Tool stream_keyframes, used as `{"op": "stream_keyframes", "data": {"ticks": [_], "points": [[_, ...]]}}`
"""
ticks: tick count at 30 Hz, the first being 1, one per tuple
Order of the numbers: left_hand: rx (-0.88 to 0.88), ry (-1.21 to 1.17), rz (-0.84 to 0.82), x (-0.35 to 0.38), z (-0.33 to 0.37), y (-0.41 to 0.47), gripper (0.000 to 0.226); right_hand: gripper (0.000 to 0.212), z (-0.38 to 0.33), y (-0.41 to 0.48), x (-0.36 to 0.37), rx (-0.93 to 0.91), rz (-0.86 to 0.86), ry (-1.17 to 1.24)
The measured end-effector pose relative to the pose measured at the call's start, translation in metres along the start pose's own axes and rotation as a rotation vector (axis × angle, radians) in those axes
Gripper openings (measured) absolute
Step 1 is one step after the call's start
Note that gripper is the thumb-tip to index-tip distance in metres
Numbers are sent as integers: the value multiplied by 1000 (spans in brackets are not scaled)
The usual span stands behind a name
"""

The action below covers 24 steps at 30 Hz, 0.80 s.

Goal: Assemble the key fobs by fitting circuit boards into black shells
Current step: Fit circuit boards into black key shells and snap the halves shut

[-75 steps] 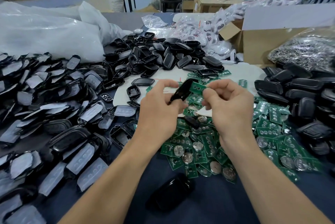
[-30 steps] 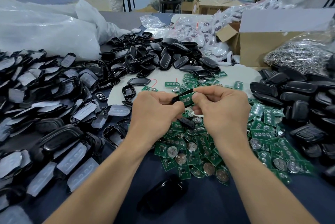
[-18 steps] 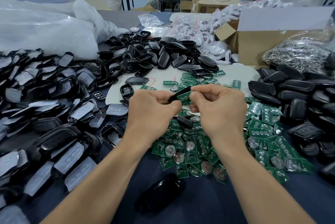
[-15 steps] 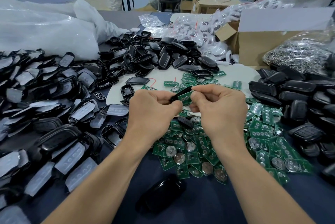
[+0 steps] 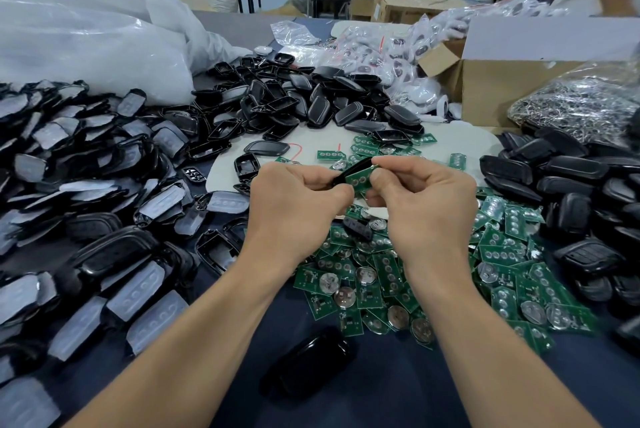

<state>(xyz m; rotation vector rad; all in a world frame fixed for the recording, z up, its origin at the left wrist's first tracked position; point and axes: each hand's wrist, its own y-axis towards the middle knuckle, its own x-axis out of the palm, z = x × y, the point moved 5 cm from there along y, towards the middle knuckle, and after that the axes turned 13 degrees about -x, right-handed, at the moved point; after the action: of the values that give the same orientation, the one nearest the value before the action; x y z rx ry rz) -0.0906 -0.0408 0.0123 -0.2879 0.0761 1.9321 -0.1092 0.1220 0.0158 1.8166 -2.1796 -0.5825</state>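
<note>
Both hands are up over the middle of the table, and it all comes down to 1 small join between them. The left hand (image 5: 294, 200) has its fingers curled round the lower-left end of a black shell (image 5: 348, 169) and grips it edge-on. The right hand (image 5: 427, 200) pinches a green circuit board (image 5: 361, 180) between thumb and forefinger, its other fingers tucked under. The shell's long axis runs from lower left up to upper right, rising away from the person. The board lies along that same line, flat against the shell's near face and touching it. Whether it is fully seated I cannot tell, because the thumbs cover the edges. Both hands meet at the part with no gap, so neither has to reach. The right hand has the board, so by my reading the push comes from that side, down the shell's length toward the left palm. The risk is a board going in skewed to that axis. Just below the hands lies the loose heap of boards (image 5: 381, 275), many with coin cells showing. More shells (image 5: 294, 105) are heaped beyond the hands, and another pile of dark fob parts (image 5: 571, 185) lies to the right. 1 closed black fob (image 5: 311, 362) lies near the front edge, between the forearms.
</note>
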Motion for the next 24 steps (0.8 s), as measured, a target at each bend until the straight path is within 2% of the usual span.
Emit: {"op": "stream_keyframes", "data": {"ticks": [5, 11, 16, 20, 22, 24], "points": [[54, 60, 45, -2, 1, -3, 12, 24, -3, 0, 0, -20, -2, -8], [181, 105, 29, -3, 9, -10, 23, 26, -8, -1, -2, -47, -1, -61], [107, -1, 48, -3, 7, -9, 20, 14, -13, -3, -1, -113, 46, -164], [64, -55, 10, -2, 4, -7, 12, 21, -9, -4, -2, -112, 72, -260], [27, -115, -39, -2, 2, -4, 11, 28, -3, -3, -3, -74, 62, -258], [-12, -161, -98, -1, 1, -1, 8, 25, 4, 0, 0, 2, 12, -146]]}}
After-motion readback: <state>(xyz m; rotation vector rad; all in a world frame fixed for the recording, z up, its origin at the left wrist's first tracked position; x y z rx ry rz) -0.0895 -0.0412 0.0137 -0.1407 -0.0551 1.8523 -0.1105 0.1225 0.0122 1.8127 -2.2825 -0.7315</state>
